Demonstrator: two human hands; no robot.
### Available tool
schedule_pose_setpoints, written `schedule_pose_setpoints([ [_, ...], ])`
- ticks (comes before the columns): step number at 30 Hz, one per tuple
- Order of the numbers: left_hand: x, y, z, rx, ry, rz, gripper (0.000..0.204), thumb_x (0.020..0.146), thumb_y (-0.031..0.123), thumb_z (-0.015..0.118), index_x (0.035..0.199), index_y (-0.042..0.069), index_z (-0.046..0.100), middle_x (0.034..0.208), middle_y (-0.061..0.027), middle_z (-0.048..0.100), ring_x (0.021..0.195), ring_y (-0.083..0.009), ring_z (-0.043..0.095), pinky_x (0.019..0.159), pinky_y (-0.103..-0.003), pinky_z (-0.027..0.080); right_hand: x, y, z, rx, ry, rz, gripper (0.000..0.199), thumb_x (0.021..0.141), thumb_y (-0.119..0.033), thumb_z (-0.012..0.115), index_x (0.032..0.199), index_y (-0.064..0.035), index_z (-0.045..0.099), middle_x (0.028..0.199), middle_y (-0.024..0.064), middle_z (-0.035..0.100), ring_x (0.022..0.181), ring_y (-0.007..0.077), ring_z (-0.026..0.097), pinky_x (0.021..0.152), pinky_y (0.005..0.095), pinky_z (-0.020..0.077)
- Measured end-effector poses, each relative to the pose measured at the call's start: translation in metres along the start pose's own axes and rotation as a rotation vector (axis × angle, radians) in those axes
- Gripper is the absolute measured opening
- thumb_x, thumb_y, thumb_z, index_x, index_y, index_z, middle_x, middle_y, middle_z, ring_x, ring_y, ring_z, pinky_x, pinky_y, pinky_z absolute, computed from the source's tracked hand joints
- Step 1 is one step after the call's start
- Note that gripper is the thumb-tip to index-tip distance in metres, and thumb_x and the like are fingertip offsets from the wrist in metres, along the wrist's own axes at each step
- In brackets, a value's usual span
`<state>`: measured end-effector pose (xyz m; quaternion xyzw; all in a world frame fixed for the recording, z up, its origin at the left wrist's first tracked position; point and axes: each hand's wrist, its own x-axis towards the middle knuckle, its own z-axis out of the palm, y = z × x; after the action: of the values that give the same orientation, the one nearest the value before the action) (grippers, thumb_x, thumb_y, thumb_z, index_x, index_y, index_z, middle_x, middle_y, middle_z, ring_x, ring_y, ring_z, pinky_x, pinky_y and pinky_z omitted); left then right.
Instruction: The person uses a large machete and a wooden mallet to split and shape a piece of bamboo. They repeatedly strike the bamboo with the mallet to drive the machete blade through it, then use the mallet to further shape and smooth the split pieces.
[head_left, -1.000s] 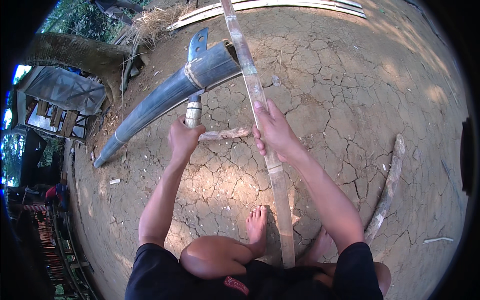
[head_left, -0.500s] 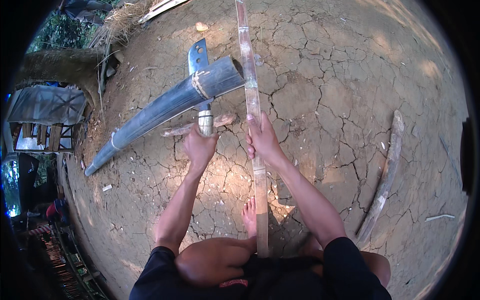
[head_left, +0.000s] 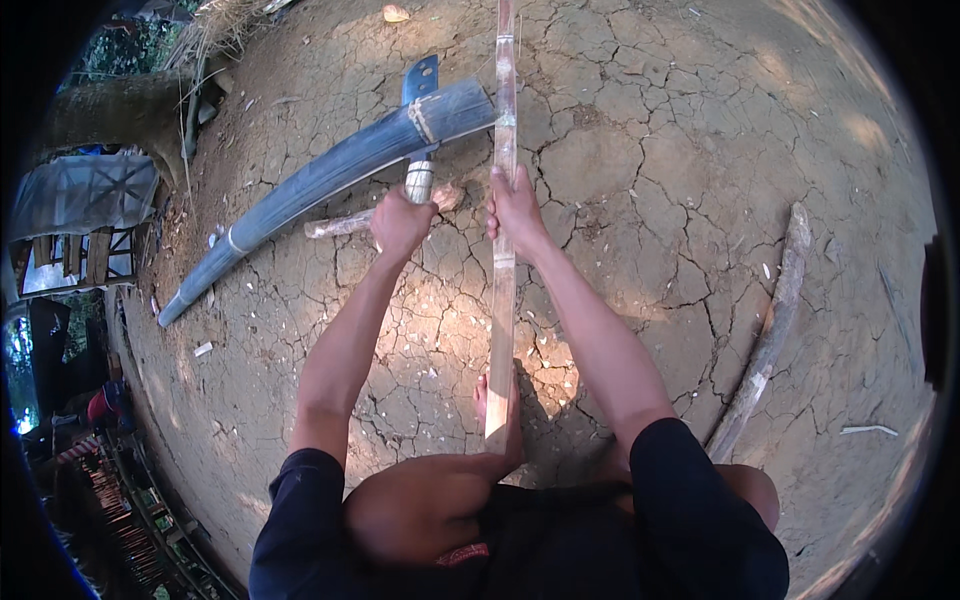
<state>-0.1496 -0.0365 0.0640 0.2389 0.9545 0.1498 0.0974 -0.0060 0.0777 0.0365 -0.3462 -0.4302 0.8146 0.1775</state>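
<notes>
My left hand is closed round the pale, banded handle of a machete. The middle of its blade disappears behind a thick, dark bamboo pole; the holed tip shows past the far side. Whether blade and pole touch cannot be made out. In my right hand is a long, flat bamboo strip, gripped with the thumb along it. The strip runs from near my bare foot to beyond the far edge of the view. The pole's wide right end lies close beside the strip.
Under the pole, a short piece of wood lies on cracked earth. A longer, curved branch rests at the right. Far left are a tree trunk and a slatted wooden structure.
Both hands have moved farther from my body, the machete and strip with them. The strip's near end has shifted away from my lap. Both grips remain closed.
</notes>
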Motion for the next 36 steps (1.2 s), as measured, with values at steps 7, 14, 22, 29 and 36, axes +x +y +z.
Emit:
schedule_pose_setpoints([
  [7, 0.019, -0.041, 0.041, 0.091, -0.024, 0.006, 0.045, 0.068, 0.032, 0.076, 0.102, 0.003, 0.071, 0.088, -0.0228, 0.073, 0.086, -0.0402, 0.071, 0.083, -0.048, 0.055, 0.03, 0.055, -0.002, 0.02, 0.058, 0.077, 0.026, 0.106, -0.033, 0.048, 0.113, -0.0106, 0.036, 0.064, 0.0015, 0.045, 0.042, 0.0122, 0.047, 0.034, 0.0298, 0.0405],
  [14, 0.01, -0.086, 0.052, 0.064, -0.045, 0.045, 0.056, 0.073, 0.05, 0.08, 0.103, 0.004, 0.068, 0.08, -0.019, 0.073, 0.081, -0.035, 0.072, 0.091, -0.048, 0.05, 0.021, 0.094, 0.017, 0.04, 0.044, 0.101, 0.028, 0.106, -0.035, 0.05, 0.113, -0.0118, 0.037, 0.066, 0.0017, 0.046, 0.044, 0.0117, 0.048, 0.037, 0.0281, 0.0421],
  [22, 0.046, -0.168, 0.033, 0.11, 0.137, 0.235, 0.039, 0.086, 0.021, 0.067, 0.125, 0.017, 0.063, 0.129, -0.0121, 0.059, 0.126, -0.033, 0.052, 0.107, -0.051, 0.037, 0.026, 0.096, 0.017, 0.083, 0.028, 0.092, 0.034, 0.104, -0.038, 0.053, 0.116, -0.0134, 0.034, 0.073, 0.0035, 0.047, 0.051, 0.0137, 0.051, 0.044, 0.0308, 0.0478],
  [29, 0.069, -0.195, 0.019, 0.718, -0.182, 0.439, 0.058, 0.095, 0.038, 0.062, 0.145, 0.014, 0.043, 0.141, -0.0158, 0.046, 0.13, -0.0341, 0.046, 0.112, -0.051, 0.031, 0.026, 0.093, 0.009, -0.024, 0.022, 0.141, 0.035, 0.103, -0.038, 0.055, 0.119, -0.0129, 0.036, 0.075, 0.0034, 0.05, 0.055, 0.0146, 0.056, 0.049, 0.032, 0.0523],
  [36, 0.034, -0.208, -0.021, 0.458, -0.352, 0.43, 0.051, 0.097, 0.035, 0.061, 0.134, 0.003, 0.045, 0.133, -0.0245, 0.051, 0.118, -0.0391, 0.055, 0.1, -0.047, 0.045, 0.027, 0.097, 0.007, 0.023, 0.016, 0.096, 0.035, 0.103, -0.036, 0.057, 0.115, -0.0095, 0.038, 0.072, 0.0038, 0.052, 0.05, 0.0139, 0.056, 0.046, 0.0317, 0.0523],
])
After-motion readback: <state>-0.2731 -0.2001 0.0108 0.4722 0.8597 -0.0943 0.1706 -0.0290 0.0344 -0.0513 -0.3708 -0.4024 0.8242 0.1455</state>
